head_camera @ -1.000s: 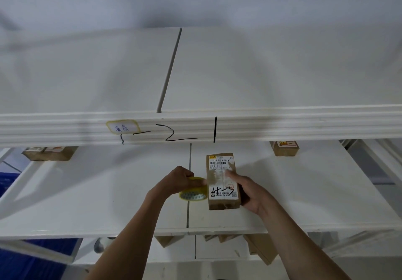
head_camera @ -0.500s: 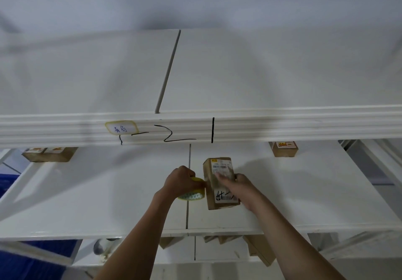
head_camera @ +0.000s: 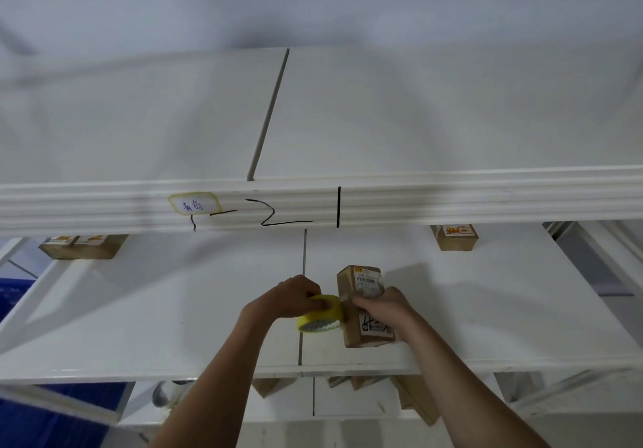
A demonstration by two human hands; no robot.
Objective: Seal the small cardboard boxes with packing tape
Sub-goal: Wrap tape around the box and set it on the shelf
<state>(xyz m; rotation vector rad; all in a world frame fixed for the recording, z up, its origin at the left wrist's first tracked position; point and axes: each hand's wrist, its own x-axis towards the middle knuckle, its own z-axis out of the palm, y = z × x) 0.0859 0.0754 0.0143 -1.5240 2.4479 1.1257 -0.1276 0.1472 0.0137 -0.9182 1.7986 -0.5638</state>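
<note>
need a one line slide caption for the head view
Left hand holds a yellow tape roll against a small cardboard box gripped by the right hand over a white shelf.

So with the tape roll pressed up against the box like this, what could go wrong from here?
1. The right hand covers much of the box's labelled top, so tape pulled across could catch the fingers or go on crooked.
2. The left hand holds the yellow tape roll tight against the box's side; a hard pull may slide or tip the box, which only the right hand steadies.
3. Tape could wrinkle over the shipping label's barcode.
</note>
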